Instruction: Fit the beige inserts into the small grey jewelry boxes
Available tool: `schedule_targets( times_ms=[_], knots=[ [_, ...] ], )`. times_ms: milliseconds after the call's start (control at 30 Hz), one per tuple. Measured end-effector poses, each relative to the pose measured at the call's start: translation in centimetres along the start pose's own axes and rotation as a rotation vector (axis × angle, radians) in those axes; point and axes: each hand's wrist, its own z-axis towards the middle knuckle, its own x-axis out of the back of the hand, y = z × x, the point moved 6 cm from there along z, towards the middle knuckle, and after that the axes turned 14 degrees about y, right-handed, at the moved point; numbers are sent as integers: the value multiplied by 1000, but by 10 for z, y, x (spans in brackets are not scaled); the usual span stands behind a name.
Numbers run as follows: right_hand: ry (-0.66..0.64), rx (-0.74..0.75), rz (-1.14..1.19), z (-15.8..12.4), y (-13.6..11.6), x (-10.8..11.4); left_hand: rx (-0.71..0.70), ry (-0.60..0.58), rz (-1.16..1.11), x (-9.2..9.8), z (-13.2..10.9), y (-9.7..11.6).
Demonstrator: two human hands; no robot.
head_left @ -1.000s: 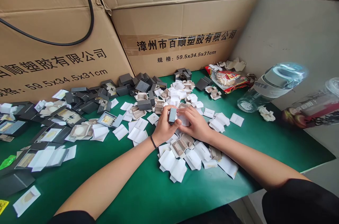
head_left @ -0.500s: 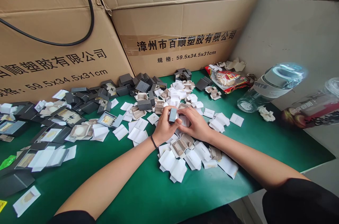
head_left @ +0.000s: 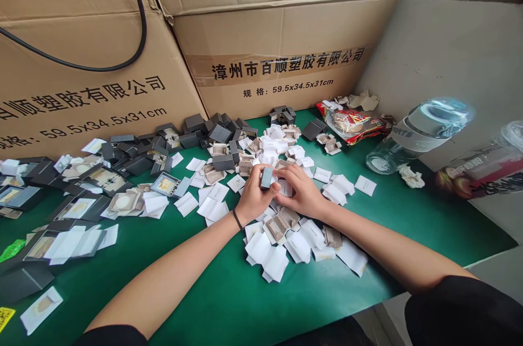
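Left hand [head_left: 252,200] was clamped, thumb against fingers, on a small grey rectangular box [head_left: 266,177], held upright just above the middle of the green table mat [head_left: 229,297]. The box was closed and its contents were not visible. Right hand [head_left: 301,193] sat just beside it with fingers bent and fingertips at the box's right side; whether it gripped anything could not be told. A thin black wristband [head_left: 236,219] was on the left wrist. Under and around both wrists lay loose white folded paper cards [head_left: 269,259], and among them an open beige hinged box [head_left: 281,224] with a padded interior, nothing seen in it. Further left, open dark grey flat boxes [head_left: 165,184] held cream-coloured pads, several partly covered by white cards. Behind the hands was a heap of closed dark grey small boxes [head_left: 196,128], mixed with more beige boxes and cards. Two brown cardboard cartons [head_left: 286,24] with printed black characters stood closed at the rear edge of the mat, contents hidden; a black cable [head_left: 139,24] hung across the left one. At far right were a red snack packet [head_left: 353,122], a clear plastic bottle [head_left: 417,133] lying on its side, and a crumpled white tissue [head_left: 411,176] near its base, all well apart from the hands.
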Motion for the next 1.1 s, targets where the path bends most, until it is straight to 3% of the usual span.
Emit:
schedule_targets(
  times_ms=[1100],
  knots=[
    [-65,-2,-32,-1,2,-2,-8,-34,87,-2,2,1]
  ],
)
